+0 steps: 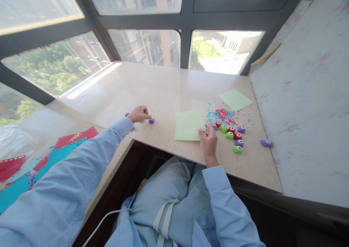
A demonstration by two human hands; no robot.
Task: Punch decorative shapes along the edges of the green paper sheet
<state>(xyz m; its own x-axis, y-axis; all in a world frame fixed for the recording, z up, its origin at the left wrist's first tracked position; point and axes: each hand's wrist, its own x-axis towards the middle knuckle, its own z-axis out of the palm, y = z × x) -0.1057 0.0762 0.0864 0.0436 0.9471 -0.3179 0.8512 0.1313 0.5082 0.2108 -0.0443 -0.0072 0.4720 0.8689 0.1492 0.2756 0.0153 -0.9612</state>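
My right hand (209, 139) pinches the right edge of a pale green sheet of paper (188, 125) between thumb and fingers. Small holes run along the sheet's left and right edges, and it lies at the front of the table. To the left, my left hand (139, 113) is closed, its fingertips at a small purple craft punch (151, 120); whether they grip anything is too small to tell. Another purple punch (127, 114) shows just behind that wrist. Right of my right hand stand several craft punches, among them a green one (237, 150) and a red one (231, 130).
Red and blue paper bits (223, 115) lie scattered behind the punches, beside a second green sheet (235, 100). A purple punch (266, 143) sits by the papered wall (308, 105). Punched red (75, 138) and blue sheets (58, 156) lie at left, near clear plastic (15, 141).
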